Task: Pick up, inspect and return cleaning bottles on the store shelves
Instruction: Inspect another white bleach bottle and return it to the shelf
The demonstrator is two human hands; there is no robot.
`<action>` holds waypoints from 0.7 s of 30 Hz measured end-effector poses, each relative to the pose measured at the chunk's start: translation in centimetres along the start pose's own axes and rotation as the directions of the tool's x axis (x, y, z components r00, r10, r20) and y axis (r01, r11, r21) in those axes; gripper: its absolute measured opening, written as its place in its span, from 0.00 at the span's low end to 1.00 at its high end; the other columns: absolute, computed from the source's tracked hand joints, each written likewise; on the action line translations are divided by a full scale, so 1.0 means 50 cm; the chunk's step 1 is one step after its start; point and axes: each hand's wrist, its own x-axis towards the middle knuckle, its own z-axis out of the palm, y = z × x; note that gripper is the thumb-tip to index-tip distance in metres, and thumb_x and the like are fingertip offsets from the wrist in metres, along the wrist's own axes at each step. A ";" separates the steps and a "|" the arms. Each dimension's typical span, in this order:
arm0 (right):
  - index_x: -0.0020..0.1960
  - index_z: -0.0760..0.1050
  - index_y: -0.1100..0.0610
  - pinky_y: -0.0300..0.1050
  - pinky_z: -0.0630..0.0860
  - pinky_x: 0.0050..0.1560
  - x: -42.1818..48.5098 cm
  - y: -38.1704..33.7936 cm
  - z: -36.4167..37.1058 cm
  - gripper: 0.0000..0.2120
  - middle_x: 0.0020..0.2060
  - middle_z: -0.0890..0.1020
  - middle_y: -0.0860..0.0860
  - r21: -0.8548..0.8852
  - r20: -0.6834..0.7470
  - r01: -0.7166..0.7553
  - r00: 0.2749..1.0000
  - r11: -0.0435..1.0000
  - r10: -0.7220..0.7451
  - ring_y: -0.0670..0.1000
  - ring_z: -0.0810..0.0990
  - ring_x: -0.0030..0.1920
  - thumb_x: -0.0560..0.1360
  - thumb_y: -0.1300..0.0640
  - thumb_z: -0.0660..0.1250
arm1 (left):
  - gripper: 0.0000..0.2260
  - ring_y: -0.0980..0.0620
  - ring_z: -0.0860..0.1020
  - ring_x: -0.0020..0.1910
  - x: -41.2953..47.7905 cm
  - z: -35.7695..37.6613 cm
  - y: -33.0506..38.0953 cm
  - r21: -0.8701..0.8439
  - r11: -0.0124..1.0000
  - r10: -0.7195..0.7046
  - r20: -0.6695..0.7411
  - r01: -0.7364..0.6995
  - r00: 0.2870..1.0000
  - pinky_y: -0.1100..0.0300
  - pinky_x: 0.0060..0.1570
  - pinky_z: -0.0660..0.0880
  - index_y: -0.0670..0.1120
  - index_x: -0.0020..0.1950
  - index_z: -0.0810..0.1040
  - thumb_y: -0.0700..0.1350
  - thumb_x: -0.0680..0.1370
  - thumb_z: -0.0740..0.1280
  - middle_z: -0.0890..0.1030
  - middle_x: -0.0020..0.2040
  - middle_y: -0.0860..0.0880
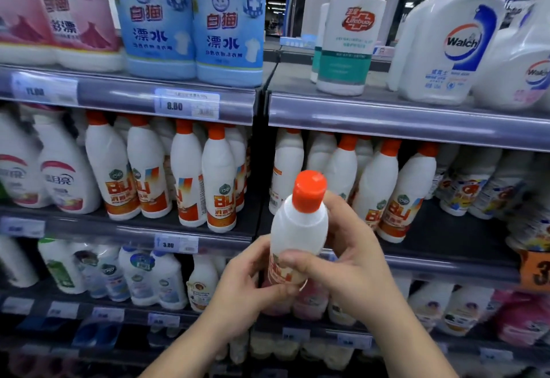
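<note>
- The left hand (238, 285), lower centre of the frame, curls its fingers round the foot of the held bottle (300, 228).
- The right hand (354, 258) wraps the same bottle, thumb across its label. The bottle is upright with its orange cap up, in front of the shelves and touching none.
- The step in hand looks like inspection. The next move likely calls for setting the bottle upright among its matches on the middle shelf (446, 234).
- Upper left: two pink bottles (59, 14), two blue bottles (193, 26).
- Middle left: four orange-capped bottles (220, 187) in front.
- Upper right: one Lifebuoy bottle (348, 35) in front, two Walch jugs (446, 44).
</note>
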 end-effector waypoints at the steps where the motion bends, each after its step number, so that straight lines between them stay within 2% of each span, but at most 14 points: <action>1: 0.66 0.77 0.41 0.39 0.81 0.52 0.009 0.010 0.001 0.27 0.54 0.85 0.44 0.012 -0.028 -0.040 0.999 0.999 0.040 0.49 0.85 0.55 0.70 0.48 0.79 | 0.25 0.54 0.85 0.58 0.000 -0.007 0.002 0.068 0.998 0.000 -0.005 0.001 1.000 0.66 0.57 0.78 0.58 0.64 0.82 0.46 0.69 0.83 0.87 0.59 0.52; 3: 0.67 0.75 0.39 0.42 0.84 0.50 0.034 0.030 0.004 0.27 0.56 0.86 0.46 0.034 -0.105 -0.171 0.979 0.985 0.173 0.47 0.86 0.56 0.70 0.41 0.78 | 0.22 0.55 0.86 0.53 0.000 -0.016 0.008 0.194 0.981 -0.017 -0.012 0.019 1.000 0.64 0.53 0.80 0.60 0.61 0.84 0.52 0.68 0.82 0.88 0.54 0.54; 5: 0.64 0.73 0.39 0.45 0.86 0.50 0.062 0.057 0.008 0.27 0.57 0.87 0.47 0.032 -0.155 -0.357 0.921 0.934 0.357 0.45 0.88 0.54 0.69 0.33 0.77 | 0.19 0.55 0.86 0.47 0.004 -0.022 0.019 0.269 0.960 -0.067 -0.030 0.073 0.997 0.60 0.48 0.82 0.62 0.56 0.85 0.59 0.67 0.80 0.89 0.49 0.56; 8: 0.61 0.74 0.43 0.51 0.85 0.56 0.095 0.098 0.016 0.23 0.59 0.86 0.49 0.032 -0.131 -0.508 0.852 0.861 0.507 0.46 0.87 0.54 0.72 0.36 0.76 | 0.20 0.57 0.86 0.42 0.026 -0.032 0.029 0.264 0.949 -0.151 -0.105 0.173 0.983 0.58 0.45 0.83 0.58 0.51 0.87 0.65 0.64 0.78 0.89 0.44 0.56; 10: 0.70 0.73 0.44 0.53 0.83 0.60 0.114 0.107 0.020 0.30 0.63 0.84 0.47 -0.008 -0.099 -0.504 0.860 0.864 0.501 0.46 0.86 0.59 0.72 0.36 0.75 | 0.21 0.58 0.86 0.42 0.050 -0.040 0.034 0.261 0.941 -0.185 -0.135 0.215 0.973 0.56 0.46 0.84 0.56 0.50 0.87 0.66 0.63 0.77 0.89 0.44 0.56; 11: 0.76 0.69 0.42 0.52 0.83 0.61 0.125 0.108 0.021 0.34 0.65 0.83 0.46 -0.043 -0.088 -0.481 0.875 0.876 0.477 0.46 0.84 0.61 0.73 0.37 0.75 | 0.21 0.59 0.86 0.43 0.064 -0.043 0.033 0.264 0.939 -0.188 -0.146 0.222 0.971 0.55 0.48 0.84 0.56 0.51 0.87 0.65 0.64 0.78 0.89 0.45 0.57; 13: 0.80 0.63 0.42 0.51 0.82 0.62 0.148 0.106 0.026 0.37 0.66 0.82 0.45 -0.112 -0.101 -0.427 0.903 0.897 0.418 0.46 0.83 0.63 0.76 0.42 0.75 | 0.16 0.60 0.87 0.45 0.092 -0.050 0.027 0.267 0.938 -0.177 -0.178 0.221 0.968 0.54 0.51 0.83 0.56 0.52 0.87 0.61 0.68 0.80 0.89 0.46 0.57; 15: 0.79 0.67 0.48 0.54 0.82 0.62 0.170 0.105 0.033 0.34 0.63 0.84 0.47 -0.164 -0.154 -0.420 0.905 0.892 0.398 0.47 0.84 0.62 0.77 0.44 0.75 | 0.13 0.62 0.86 0.47 0.121 -0.056 0.018 0.274 0.939 -0.154 -0.211 0.210 0.965 0.57 0.51 0.83 0.55 0.54 0.87 0.55 0.71 0.81 0.89 0.46 0.58; 18: 0.72 0.73 0.50 0.57 0.83 0.60 0.190 0.113 0.041 0.25 0.58 0.87 0.48 -0.153 -0.233 -0.450 0.882 0.880 0.410 0.49 0.86 0.57 0.78 0.47 0.75 | 0.14 0.66 0.85 0.46 0.160 -0.060 0.005 0.321 0.929 -0.115 -0.227 0.186 0.967 0.67 0.47 0.80 0.56 0.56 0.87 0.54 0.71 0.81 0.89 0.46 0.60; 21: 0.76 0.71 0.49 0.57 0.82 0.62 0.198 0.124 0.042 0.26 0.61 0.86 0.51 -0.125 -0.281 -0.452 0.870 0.883 0.405 0.52 0.85 0.60 0.79 0.53 0.74 | 0.16 0.66 0.85 0.46 0.187 -0.058 -0.013 0.320 0.932 -0.100 -0.225 0.171 0.969 0.67 0.46 0.80 0.56 0.56 0.87 0.54 0.70 0.82 0.89 0.46 0.60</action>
